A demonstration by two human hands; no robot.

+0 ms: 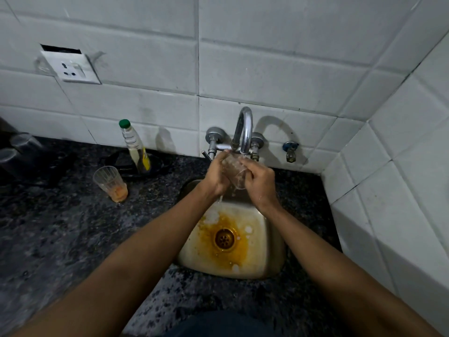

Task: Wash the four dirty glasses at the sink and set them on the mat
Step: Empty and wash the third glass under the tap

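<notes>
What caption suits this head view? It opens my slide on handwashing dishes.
Both hands, left hand and right hand, rinse a glass under the tap.

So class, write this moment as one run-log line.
step: rinsing | left hand and right hand: gripping glass under tap over sink | dirty glass: waiting on counter

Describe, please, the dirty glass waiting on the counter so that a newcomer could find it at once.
Start at the steel sink set in the dark speckled counter and look left of its far corner. There a clear ribbed glass stands upright, in front of the green-capped bottle. Unlike the glass in the hands, it holds orange dregs.
</notes>
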